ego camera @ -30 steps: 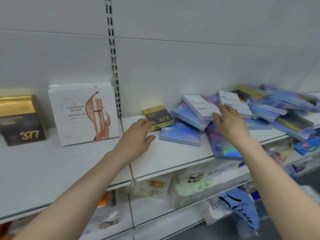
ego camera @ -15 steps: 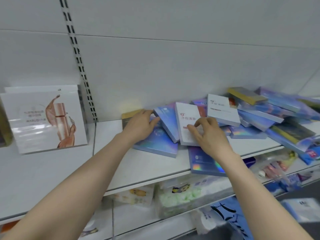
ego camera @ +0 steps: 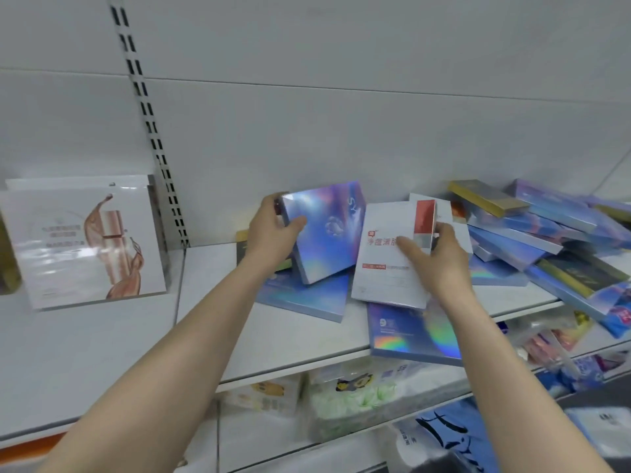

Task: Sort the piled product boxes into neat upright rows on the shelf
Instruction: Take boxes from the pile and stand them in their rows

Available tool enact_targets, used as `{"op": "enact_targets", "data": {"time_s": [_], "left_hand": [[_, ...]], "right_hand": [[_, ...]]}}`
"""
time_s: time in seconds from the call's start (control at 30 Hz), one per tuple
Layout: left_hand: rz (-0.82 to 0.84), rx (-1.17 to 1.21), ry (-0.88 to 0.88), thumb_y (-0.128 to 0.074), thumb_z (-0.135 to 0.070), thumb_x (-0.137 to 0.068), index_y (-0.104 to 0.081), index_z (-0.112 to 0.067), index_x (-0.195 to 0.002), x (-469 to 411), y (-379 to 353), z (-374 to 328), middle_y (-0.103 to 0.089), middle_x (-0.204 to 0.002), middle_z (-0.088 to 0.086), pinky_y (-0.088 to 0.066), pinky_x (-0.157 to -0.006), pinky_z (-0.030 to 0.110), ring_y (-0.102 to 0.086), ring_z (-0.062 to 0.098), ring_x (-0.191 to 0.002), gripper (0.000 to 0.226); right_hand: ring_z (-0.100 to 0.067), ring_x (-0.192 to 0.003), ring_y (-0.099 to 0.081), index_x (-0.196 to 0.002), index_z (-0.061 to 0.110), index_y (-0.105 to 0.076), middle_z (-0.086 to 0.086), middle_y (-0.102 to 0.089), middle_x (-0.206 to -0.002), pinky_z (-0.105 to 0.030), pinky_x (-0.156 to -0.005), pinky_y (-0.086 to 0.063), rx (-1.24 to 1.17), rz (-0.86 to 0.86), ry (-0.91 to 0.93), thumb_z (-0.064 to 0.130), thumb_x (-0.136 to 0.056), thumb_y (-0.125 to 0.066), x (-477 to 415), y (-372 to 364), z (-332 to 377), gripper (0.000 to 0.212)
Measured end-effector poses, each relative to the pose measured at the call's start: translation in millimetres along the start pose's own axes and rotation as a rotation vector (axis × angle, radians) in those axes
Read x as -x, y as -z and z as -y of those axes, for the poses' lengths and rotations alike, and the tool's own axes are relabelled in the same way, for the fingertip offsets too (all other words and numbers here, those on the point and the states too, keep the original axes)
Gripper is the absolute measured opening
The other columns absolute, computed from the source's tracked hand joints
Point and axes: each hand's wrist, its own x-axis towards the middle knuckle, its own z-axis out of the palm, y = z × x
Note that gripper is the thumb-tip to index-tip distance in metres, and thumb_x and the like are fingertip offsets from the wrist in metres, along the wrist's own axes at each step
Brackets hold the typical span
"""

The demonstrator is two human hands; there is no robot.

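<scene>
I am at the picking-out step: two boxes are lifted off the heap and neither stands in a row yet. My left hand (ego camera: 273, 230) grips the blue holographic box (ego camera: 327, 233) by its left edge, fingers curled behind and thumb on the shiny face, holding it tilted above another blue box (ego camera: 307, 298) that lies flat on the shelf (ego camera: 290, 346). My right hand (ego camera: 444, 261) pinches the white box (ego camera: 384, 268) with red print, thumb across its front and fingers behind. A narrow red-and-silver box (ego camera: 425, 221) sits at the fingertips too, though I cannot tell whether it is held or only leaning there. Both lifted boxes look flat, stiff and slick-faced, so I judge they will slide if set down at a slant. The pile (ego camera: 546, 240) sprawls to the right, boxes lying crossways over one another, and one holographic box (ego camera: 413, 336) overhangs the shelf's front lip. Next, I think, each box must be turned upright and stood on the bare stretch of shelf between the pile and the upright white display boxes (ego camera: 85, 240) at the left, like with like
</scene>
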Motion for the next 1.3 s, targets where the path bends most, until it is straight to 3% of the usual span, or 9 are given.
{"op": "enact_targets", "data": {"time_s": [0.2, 0.37, 0.5, 0.63, 0.7, 0.8, 0.97, 1.13, 1.3], "left_hand": [[-0.153, 0.310, 0.090, -0.067, -0.009, -0.083, -0.041, -0.012, -0.113, 32.9, 54.9, -0.3, -0.057, -0.099, 0.000, -0.057, -0.056, 0.032, -0.066, 0.013, -0.072, 0.041], [-0.208, 0.183, 0.147, -0.065, -0.020, -0.057, -0.049, -0.010, -0.115, 63.1, 85.0, 27.8, -0.061, -0.106, 0.011, -0.052, -0.076, 0.039, -0.062, 0.024, -0.088, 0.061], [0.013, -0.023, 0.174, -0.066, -0.021, -0.056, -0.058, -0.020, -0.119, 72.3, 107.2, 29.8, -0.066, -0.103, 0.003, -0.055, -0.067, 0.027, -0.065, 0.015, -0.080, 0.063], [0.212, -0.238, 0.269, -0.067, -0.042, -0.063, -0.067, -0.015, -0.097, 75.6, 115.4, 29.3, -0.071, -0.092, 0.005, -0.054, -0.072, 0.036, -0.066, 0.023, -0.080, 0.043], [0.159, -0.232, 0.294, -0.060, -0.054, -0.070, -0.061, -0.009, -0.096, 79.2, 112.7, 33.9, -0.067, -0.094, 0.010, -0.049, -0.072, 0.037, -0.063, 0.027, -0.083, 0.052], [0.075, -0.084, 0.313, -0.062, -0.046, -0.084, -0.057, -0.011, -0.102, 91.8, 112.2, 42.0, -0.066, -0.107, 0.015, -0.051, -0.082, 0.044, -0.064, 0.029, -0.091, 0.040], [-0.095, 0.119, 0.267, -0.060, -0.042, -0.073, -0.057, -0.022, -0.105, 124.8, 137.9, 50.3, -0.067, -0.110, 0.010, -0.049, -0.093, 0.049, -0.065, 0.028, -0.101, 0.038], [-0.243, 0.219, 0.248, -0.062, -0.020, -0.092, -0.055, -0.012, -0.113, 163.5, 191.5, 64.7, -0.067, -0.108, 0.012, -0.049, -0.086, 0.039, -0.064, 0.027, -0.095, 0.024], [-0.340, 0.215, 0.232, -0.063, -0.022, -0.092, -0.053, -0.013, -0.114, 203.6, 266.4, 82.2, -0.066, -0.103, 0.008, -0.049, -0.073, 0.031, -0.064, 0.021, -0.088, 0.026]], "right_hand": [[-0.026, -0.101, -0.062, -0.116, 0.016, -0.052, -0.004, -0.066, -0.112, -0.043, -0.086, -0.052, -0.126, -0.043, 0.042, 0.041, -0.095, -0.056, 2.6, -2.3, 11.2, 0.033], [-0.016, -0.090, -0.061, -0.115, 0.024, -0.048, 0.000, -0.062, -0.107, -0.029, -0.068, -0.047, -0.374, 0.045, 0.010, 0.034, -0.098, -0.053, 14.0, -20.5, 22.0, 0.020], [-0.017, -0.091, -0.063, -0.116, 0.026, -0.047, -0.001, -0.063, -0.110, -0.033, -0.069, -0.052, -0.413, 0.117, -0.034, 0.035, -0.098, -0.053, 17.3, -20.8, 24.9, 0.021], [-0.023, -0.096, -0.065, -0.117, 0.028, -0.048, -0.001, -0.063, -0.113, -0.048, -0.084, -0.057, -0.298, 0.206, -0.024, 0.047, -0.095, -0.055, 17.2, -19.1, 28.7, 0.030], [-0.023, -0.095, -0.066, -0.124, 0.025, -0.052, 0.000, -0.063, -0.115, -0.047, -0.083, -0.057, -0.237, 0.269, 0.006, 0.049, -0.094, -0.055, 19.1, -21.1, 30.5, 0.038], [-0.022, -0.091, -0.069, -0.121, 0.025, -0.060, -0.001, -0.069, -0.111, -0.039, -0.075, -0.057, -0.274, 0.325, 0.017, 0.046, -0.092, -0.058, 24.9, -24.1, 31.6, 0.035], [-0.027, -0.084, -0.069, -0.100, 0.016, -0.067, -0.011, -0.073, -0.100, -0.041, -0.074, -0.055, -0.519, 0.374, 0.005, 0.025, -0.094, -0.061, 50.5, -32.8, 47.1, 0.012], [-0.025, -0.077, -0.066, -0.091, 0.016, -0.066, -0.013, -0.071, -0.096, -0.038, -0.072, -0.050, -0.611, 0.394, 0.026, 0.027, -0.089, -0.066, 99.5, -64.4, 69.4, 0.011], [-0.023, -0.080, -0.069, -0.099, 0.019, -0.063, -0.008, -0.072, -0.099, -0.035, -0.069, -0.055, -0.648, 0.423, 0.009, 0.028, -0.094, -0.062, 166.4, -108.0, 99.4, 0.010]]}}
